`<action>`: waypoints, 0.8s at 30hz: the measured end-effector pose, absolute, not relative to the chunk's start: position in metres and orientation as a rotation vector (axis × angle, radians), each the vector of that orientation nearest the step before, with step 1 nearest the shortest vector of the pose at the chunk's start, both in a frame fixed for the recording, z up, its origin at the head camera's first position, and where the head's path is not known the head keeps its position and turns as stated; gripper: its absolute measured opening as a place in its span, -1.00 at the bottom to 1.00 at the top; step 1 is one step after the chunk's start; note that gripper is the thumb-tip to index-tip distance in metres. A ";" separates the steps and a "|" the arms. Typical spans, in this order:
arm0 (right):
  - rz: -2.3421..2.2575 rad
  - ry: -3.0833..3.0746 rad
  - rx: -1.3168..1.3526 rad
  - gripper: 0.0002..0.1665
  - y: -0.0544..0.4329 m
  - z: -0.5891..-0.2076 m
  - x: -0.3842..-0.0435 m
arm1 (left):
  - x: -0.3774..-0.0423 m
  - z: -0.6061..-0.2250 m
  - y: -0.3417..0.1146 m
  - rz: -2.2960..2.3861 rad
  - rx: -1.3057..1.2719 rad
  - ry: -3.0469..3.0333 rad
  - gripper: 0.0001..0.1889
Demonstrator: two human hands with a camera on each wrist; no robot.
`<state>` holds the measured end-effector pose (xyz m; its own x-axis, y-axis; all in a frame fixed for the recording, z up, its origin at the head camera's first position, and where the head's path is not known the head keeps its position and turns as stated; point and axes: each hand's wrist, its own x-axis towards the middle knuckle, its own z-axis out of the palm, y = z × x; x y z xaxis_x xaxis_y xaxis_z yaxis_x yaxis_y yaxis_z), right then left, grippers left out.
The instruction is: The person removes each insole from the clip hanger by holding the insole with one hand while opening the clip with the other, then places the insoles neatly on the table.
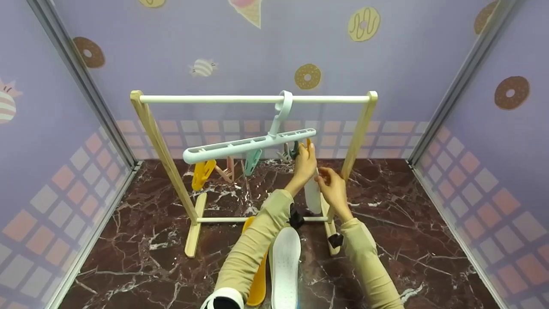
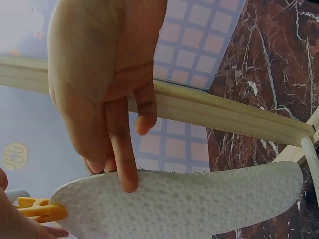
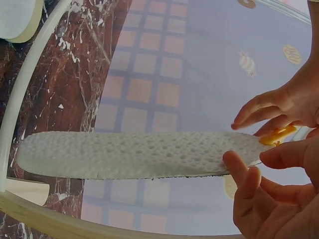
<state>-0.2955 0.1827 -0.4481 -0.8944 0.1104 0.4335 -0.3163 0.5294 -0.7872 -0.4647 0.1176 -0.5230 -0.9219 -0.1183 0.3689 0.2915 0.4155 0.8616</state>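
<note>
A pale blue clip hanger (image 1: 229, 150) hangs by its hook from the rack's rail. At its right end my left hand (image 1: 305, 165) pinches a yellow clothespin (image 2: 47, 211). The clothespin's jaws meet the upper end of a white dimpled insole (image 3: 129, 154), which hangs downward. My right hand (image 1: 334, 186) holds that insole by its edge near the top, one finger (image 2: 128, 172) lying across its face. Beside the left hand, a dark green clothespin (image 1: 294, 150) is partly hidden.
Farther left on the hanger are yellow (image 1: 203, 174), pink (image 1: 227, 170) and teal (image 1: 253, 162) clothespins. The wooden rack (image 1: 161, 150) stands on a dark marbled surface (image 1: 141, 257). In front lie a white insole (image 1: 286, 262) and an orange insole (image 1: 258, 285), partly under the left sleeve.
</note>
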 end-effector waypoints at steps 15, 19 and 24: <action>1.212 -2.429 0.053 -0.82 0.182 -0.450 -0.295 | -0.435 -0.488 0.108 -1.595 -0.213 -2.098 -0.59; 1.183 -2.431 0.035 -0.82 0.182 -0.449 -0.295 | -0.433 -0.487 0.103 -1.892 -0.453 -2.002 -0.58; 1.155 -2.434 0.007 -0.82 0.182 -0.449 -0.294 | -0.375 -0.430 0.091 -2.159 -0.538 -1.967 -0.62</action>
<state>-0.2944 0.1816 -0.4485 -0.9015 0.1810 0.3932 -0.1900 0.6508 -0.7351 -0.3753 0.0912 -0.4303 -0.9202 0.1139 0.3744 0.3622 -0.1143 0.9250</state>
